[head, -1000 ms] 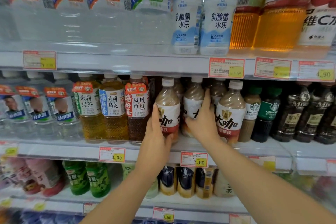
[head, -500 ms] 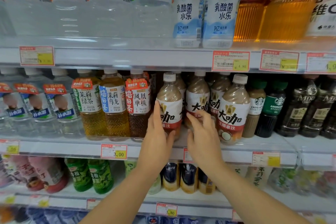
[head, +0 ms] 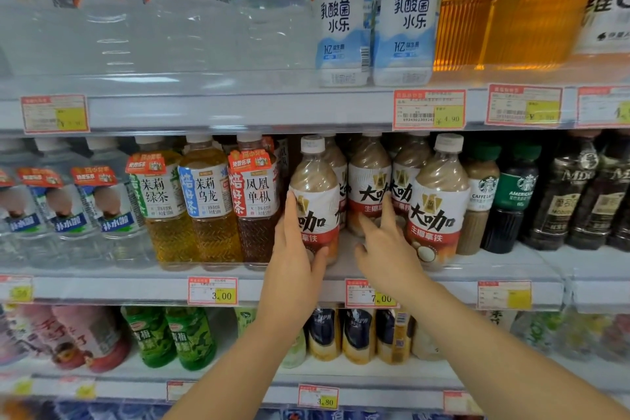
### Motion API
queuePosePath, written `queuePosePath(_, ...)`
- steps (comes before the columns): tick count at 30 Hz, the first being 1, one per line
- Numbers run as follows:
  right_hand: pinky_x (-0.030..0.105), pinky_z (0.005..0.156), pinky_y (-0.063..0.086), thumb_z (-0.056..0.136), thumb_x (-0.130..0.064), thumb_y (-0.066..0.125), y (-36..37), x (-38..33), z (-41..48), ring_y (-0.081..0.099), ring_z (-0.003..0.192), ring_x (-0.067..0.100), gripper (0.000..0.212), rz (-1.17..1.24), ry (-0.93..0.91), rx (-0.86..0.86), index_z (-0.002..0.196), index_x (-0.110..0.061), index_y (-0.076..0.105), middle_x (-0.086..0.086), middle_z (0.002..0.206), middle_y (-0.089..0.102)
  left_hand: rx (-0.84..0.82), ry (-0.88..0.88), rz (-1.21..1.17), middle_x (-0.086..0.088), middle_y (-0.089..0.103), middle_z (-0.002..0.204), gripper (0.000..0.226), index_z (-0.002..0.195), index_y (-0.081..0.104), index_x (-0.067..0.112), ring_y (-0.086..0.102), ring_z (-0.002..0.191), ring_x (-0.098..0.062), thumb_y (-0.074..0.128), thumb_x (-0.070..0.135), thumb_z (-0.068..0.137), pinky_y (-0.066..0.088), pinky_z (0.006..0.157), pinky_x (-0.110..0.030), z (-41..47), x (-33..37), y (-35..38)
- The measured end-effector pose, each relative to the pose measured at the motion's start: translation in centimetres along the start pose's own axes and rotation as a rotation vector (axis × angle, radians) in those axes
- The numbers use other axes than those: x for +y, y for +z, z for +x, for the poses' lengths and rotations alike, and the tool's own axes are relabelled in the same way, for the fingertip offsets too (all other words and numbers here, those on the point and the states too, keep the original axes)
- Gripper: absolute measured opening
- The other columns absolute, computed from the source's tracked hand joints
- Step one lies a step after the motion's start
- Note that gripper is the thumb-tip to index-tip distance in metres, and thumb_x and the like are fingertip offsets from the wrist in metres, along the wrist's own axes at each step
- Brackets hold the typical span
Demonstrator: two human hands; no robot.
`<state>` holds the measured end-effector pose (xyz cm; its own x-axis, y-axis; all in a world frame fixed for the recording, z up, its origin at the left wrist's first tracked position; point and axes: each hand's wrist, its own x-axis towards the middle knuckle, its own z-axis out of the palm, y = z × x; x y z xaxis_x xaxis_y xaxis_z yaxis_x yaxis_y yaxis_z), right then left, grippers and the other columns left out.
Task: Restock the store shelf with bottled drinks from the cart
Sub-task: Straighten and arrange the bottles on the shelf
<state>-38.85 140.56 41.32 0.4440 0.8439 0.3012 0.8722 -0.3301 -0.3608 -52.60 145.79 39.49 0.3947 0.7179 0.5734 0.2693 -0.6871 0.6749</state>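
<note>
Fingers of the left hand (head: 296,267) are wrapping a latte bottle (head: 315,194) on the middle shelf (head: 136,288), the grip clasping its lower label and hiding part of the print. Just right of that grip, the right hand (head: 387,252) is hovering with loose, spread fingers, holding nothing. Whether its fingertips are touching the rear bottle (head: 370,180) is unclear. Farther right, a second latte bottle (head: 439,201) is standing at the shelf front. Both forearms are running out of view below.
</note>
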Motion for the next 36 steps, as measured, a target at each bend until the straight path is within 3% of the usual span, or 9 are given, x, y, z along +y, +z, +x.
queuePosePath(6, 0.044, 0.110, 0.028, 0.095, -0.035, 0.041, 0.5, -0.7, 0.3, 0.002, 0.143, 0.033, 0.064, -0.056, 0.031, -0.083, 0.149, -0.023, 0.009, 0.007, 0.150, -0.033, -0.012, -0.008, -0.008, 0.004, 0.022, 0.150, 0.095, 0.137, -0.017, 0.049, 0.046, 0.122, -0.015, 0.059, 0.017, 0.089, 0.038, 0.091, -0.021, 0.0, 0.0, 0.2)
queuePosePath(9, 0.041, 0.112, 0.026, 0.096, -0.032, 0.040, -0.3, -0.4, -0.3, 0.006, 0.143, 0.029, 0.059, 0.014, -0.034, -0.047, 0.148, -0.021, 0.015, 0.003, 0.155, -0.023, -0.005, -0.011, 0.014, 0.000, 0.027, 0.147, 0.096, 0.137, -0.018, 0.047, 0.052, 0.113, -0.015, 0.059, 0.019, 0.089, 0.042, 0.087, -0.023, 0.0, 0.3, 0.1)
queuePosePath(11, 0.031, 0.112, 0.027, 0.094, -0.025, 0.046, -1.3, 0.4, -1.9, 0.017, 0.141, 0.019, 0.052, 0.114, -0.152, 0.133, 0.144, -0.021, 0.032, 0.000, 0.157, 0.003, 0.012, -0.017, 0.034, -0.002, 0.030, 0.144, 0.098, 0.137, -0.019, 0.048, 0.054, 0.111, -0.021, 0.061, 0.020, 0.088, 0.048, 0.087, -0.028, -0.1, 0.4, 0.3)
queuePosePath(13, 0.015, 0.108, 0.024, 0.088, -0.013, 0.058, -2.3, 1.6, -3.9, 0.030, 0.132, 0.011, 0.046, 0.246, -0.206, 0.494, 0.132, -0.017, 0.048, 0.005, 0.146, 0.031, 0.032, -0.034, 0.044, -0.001, 0.027, 0.147, 0.100, 0.142, -0.017, 0.041, 0.045, 0.123, -0.021, 0.064, 0.022, 0.086, 0.043, 0.091, -0.026, 0.0, 0.6, 0.5)
queuePosePath(16, 0.001, 0.100, 0.018, 0.080, -0.009, 0.069, -3.1, 3.7, -5.1, 0.032, 0.126, 0.012, 0.058, 0.440, -0.031, 0.748, 0.131, -0.012, 0.043, 0.008, 0.135, 0.036, 0.081, -0.073, 0.107, -0.003, 0.025, 0.148, 0.105, 0.146, -0.014, 0.033, 0.039, 0.128, -0.021, 0.069, 0.031, 0.082, 0.046, 0.091, -0.034, 0.3, 1.3, 1.2)
queuePosePath(23, 0.041, 0.106, 0.037, 0.065, -0.029, 0.082, -2.4, 4.7, -1.8, 0.036, 0.131, 0.021, 0.097, 0.614, 0.237, 0.666, 0.143, -0.020, 0.026, 0.005, 0.139, 0.039, 0.041, -0.093, 0.138, -0.005, 0.028, 0.145, 0.109, 0.144, -0.019, 0.034, 0.045, 0.122, -0.024, 0.069, 0.035, 0.081, 0.047, 0.081, -0.036, 1.1, 2.8, 2.8)
queuePosePath(30, 0.022, 0.086, 0.042, 0.066, -0.016, 0.081, -3.0, 4.2, -1.5, 0.052, 0.103, 0.006, 0.087, 0.791, 0.163, 0.394, 0.137, -0.024, 0.032, -0.012, 0.113, 0.055, -0.100, -0.110, -0.178, 0.007, 0.026, 0.151, 0.110, 0.144, -0.016, 0.038, 0.031, 0.127, -0.001, 0.071, 0.015, 0.080, 0.029, 0.101, -0.023, 2.1, 1.4, 1.5)
queuePosePath(33, 0.011, 0.079, 0.041, 0.070, -0.018, 0.079, -3.1, 4.1, -1.3, 0.054, 0.101, 0.002, 0.070, 0.792, 0.072, 0.197, 0.127, -0.029, 0.039, -0.020, 0.103, 0.055, -0.126, -0.110, -0.166, 0.005, 0.025, 0.152, 0.109, 0.144, -0.016, 0.037, 0.031, 0.130, -0.004, 0.070, 0.014, 0.081, 0.029, 0.101, -0.022, 2.2, 1.0, 1.2)
queuePosePath(36, 0.016, 0.086, 0.041, 0.073, -0.020, 0.076, -2.7, 3.9, -1.3, 0.054, 0.107, 0.003, 0.066, 0.717, 0.008, 0.101, 0.127, -0.030, 0.040, -0.015, 0.112, 0.056, -0.142, -0.098, -0.148, 0.004, 0.022, 0.153, 0.108, 0.144, -0.016, 0.038, 0.028, 0.137, -0.009, 0.069, 0.016, 0.081, 0.027, 0.103, -0.023, 2.2, 0.7, 1.0)
